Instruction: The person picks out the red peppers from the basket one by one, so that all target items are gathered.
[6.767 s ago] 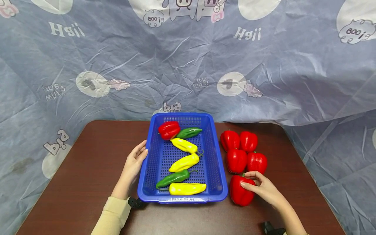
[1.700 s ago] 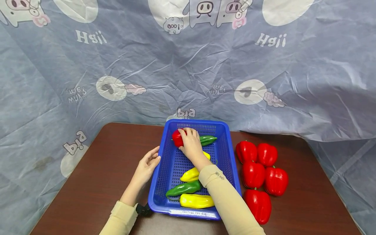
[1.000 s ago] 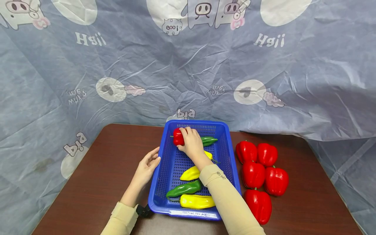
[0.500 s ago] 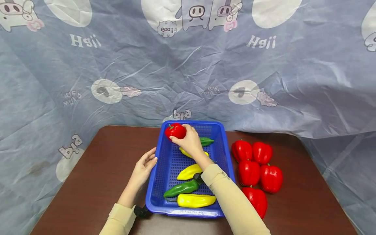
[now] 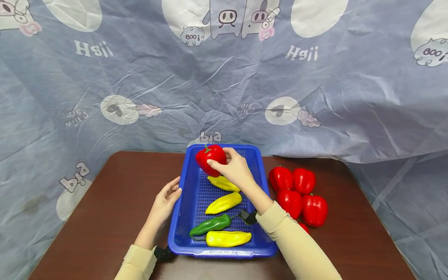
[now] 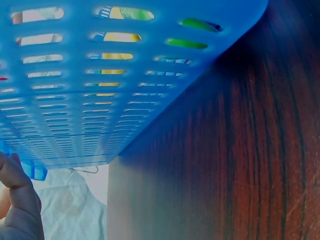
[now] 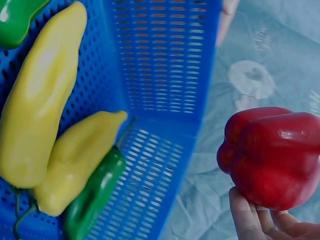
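My right hand [image 5: 238,169] holds a red bell pepper [image 5: 211,155] above the far end of a blue basket [image 5: 224,252], thumb in front and fingers behind. The pepper's green stem points up; the right wrist view shows the pepper [image 7: 272,155] raised beyond the basket rim. My left hand [image 5: 164,200] rests its fingertips and thumb against the basket's left rim. Inside lie yellow peppers [image 5: 224,203] and a long green pepper [image 5: 211,224]. Another green pepper [image 7: 95,192], at the far end, is hidden in the head view behind the hand and bell pepper.
Several red bell peppers [image 5: 315,210] stand grouped on the brown table [image 5: 115,194] right of the basket, the nearest mostly covered by my right sleeve [image 5: 297,241]. A grey-blue printed cloth [image 5: 196,77] hangs behind the table.
My right hand went from the bell peppers on the right into the basket's far left corner, and has lifted the red bell pepper there, turning its stem up. My left hand stays at the rim.
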Available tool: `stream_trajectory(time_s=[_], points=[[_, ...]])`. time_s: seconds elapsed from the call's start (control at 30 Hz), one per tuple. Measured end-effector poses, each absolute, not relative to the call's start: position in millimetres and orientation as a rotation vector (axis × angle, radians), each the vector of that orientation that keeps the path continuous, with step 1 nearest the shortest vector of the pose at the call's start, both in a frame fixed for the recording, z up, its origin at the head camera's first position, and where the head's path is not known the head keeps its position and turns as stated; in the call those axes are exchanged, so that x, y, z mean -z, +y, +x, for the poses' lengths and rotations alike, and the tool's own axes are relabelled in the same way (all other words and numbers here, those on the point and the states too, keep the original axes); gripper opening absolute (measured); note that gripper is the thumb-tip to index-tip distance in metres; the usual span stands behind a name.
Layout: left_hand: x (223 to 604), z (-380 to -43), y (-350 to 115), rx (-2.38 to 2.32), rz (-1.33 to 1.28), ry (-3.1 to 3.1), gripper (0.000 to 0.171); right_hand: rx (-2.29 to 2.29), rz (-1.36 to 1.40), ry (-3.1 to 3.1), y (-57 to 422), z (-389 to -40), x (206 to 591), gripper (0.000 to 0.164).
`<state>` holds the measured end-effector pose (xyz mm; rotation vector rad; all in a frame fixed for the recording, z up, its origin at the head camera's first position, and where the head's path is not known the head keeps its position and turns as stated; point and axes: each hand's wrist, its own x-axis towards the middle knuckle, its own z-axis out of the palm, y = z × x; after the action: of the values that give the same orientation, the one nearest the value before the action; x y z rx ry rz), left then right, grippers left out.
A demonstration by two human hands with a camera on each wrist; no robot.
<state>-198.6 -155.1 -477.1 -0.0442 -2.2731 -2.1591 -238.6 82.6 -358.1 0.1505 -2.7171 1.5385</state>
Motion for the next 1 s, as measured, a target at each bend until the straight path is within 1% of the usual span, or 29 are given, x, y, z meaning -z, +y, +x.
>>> stream_trajectory(time_s=[0.27,0.67,0.83,0.9,1.0], points=[[477.3,-198.5,-155.4,2.150,-0.031,-2.276,0.048,-1.688,0.070,-2.702,124.7,-214.1,345.2,0.068],[475.7,-199.6,-156.8,2.146,-0.007,-2.300,0.049,-1.799,-0.122,-2.670,202.2,-171.0,350.7,0.061],[476.3,-200.3,-156.1,2.168,0.011,-2.287,0.049,-1.819,-0.184,-2.668,234.7,-153.4,361.4,0.065],[476.8,-200.3,-155.8,2.172,0.010,-2.278,0.049,-1.891,-0.211,-2.629,247.7,-146.6,366.0,0.070],[477.8,-200.4,-155.5,2.175,0.000,-2.269,0.049,-2.018,-0.264,-2.536,266.9,-136.3,373.1,0.073]])
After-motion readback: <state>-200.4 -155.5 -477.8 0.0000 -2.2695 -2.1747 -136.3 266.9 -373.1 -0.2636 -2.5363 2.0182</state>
